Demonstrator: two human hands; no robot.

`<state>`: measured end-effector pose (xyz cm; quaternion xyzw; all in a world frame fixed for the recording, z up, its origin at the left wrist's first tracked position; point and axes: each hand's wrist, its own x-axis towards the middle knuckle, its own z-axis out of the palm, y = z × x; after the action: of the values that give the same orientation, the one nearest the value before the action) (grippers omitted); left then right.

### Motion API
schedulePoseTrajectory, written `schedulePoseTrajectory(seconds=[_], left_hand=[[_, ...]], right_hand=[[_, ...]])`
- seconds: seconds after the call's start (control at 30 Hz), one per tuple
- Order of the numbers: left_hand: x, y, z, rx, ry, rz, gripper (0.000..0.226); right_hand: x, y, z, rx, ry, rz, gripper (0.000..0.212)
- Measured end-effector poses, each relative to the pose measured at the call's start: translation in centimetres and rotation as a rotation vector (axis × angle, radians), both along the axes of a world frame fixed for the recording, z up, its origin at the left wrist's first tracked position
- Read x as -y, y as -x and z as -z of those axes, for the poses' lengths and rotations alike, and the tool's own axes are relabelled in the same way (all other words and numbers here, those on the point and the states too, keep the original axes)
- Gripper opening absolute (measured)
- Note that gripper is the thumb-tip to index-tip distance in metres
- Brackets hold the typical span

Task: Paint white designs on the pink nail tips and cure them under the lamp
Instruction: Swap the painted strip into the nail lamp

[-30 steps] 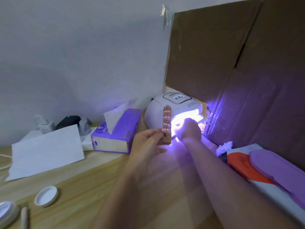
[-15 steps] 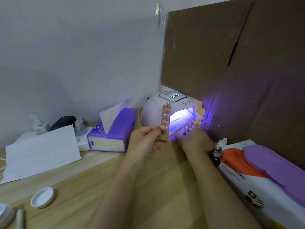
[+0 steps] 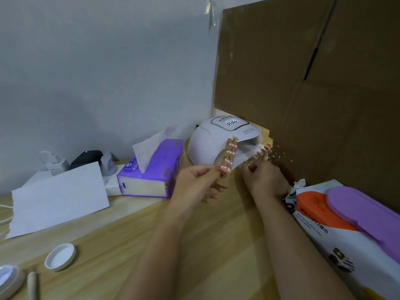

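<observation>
Left hand [image 3: 195,182] pinches one tip strip [image 3: 228,158] upright before the lamp [image 3: 211,144] at the tabletop's far edge; right hand [image 3: 263,177] grips another at its mouth. Brushing them together could smear uncured paint.

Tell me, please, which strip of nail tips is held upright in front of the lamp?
The left hand's strip, pinched at its lower end, with white-dotted pink tips facing the camera. The right hand's strip lies nearly flat at the lamp mouth.

Tissue box [image 3: 151,169] left of lamp [image 3: 220,144]; wipes pack [image 3: 346,230] right
</observation>
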<state>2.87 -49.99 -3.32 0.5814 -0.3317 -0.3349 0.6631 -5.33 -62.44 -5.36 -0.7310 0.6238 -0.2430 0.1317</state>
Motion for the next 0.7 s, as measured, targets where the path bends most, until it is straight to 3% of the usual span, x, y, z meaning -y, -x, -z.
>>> schedulePoseTrajectory(seconds=[0.1,0.2,0.3,0.43,0.53,0.7], left_hand=[[-0.1,-0.1,0.0,0.017,-0.003,0.012,0.022],[-0.1,-0.1,0.1,0.017,-0.048,0.064,0.027],[0.0,-0.1,0.1,-0.025,-0.135,0.133,0.030],[0.1,-0.3,0.0,-0.122,-0.149,0.087,0.022],[0.4,0.1,0.3,-0.117,-0.150,0.057,0.020],[1.4,0.5,0.4,-0.124,-0.164,-0.005,0.020]], right_hand=[[-0.4,0.1,-0.3,-0.014,0.027,-0.025,0.033],[-0.9,0.5,-0.5,0.133,0.038,-0.094,0.030],[-1.2,0.9,-0.8,0.557,-0.053,-0.168,0.024],[-1.9,1.1,-1.8,1.102,-0.498,-0.107,0.029],[-2.3,0.9,-1.8,1.082,-0.625,-0.144,0.023],[-2.6,0.6,-1.8,0.853,-0.575,-0.187,0.020]])
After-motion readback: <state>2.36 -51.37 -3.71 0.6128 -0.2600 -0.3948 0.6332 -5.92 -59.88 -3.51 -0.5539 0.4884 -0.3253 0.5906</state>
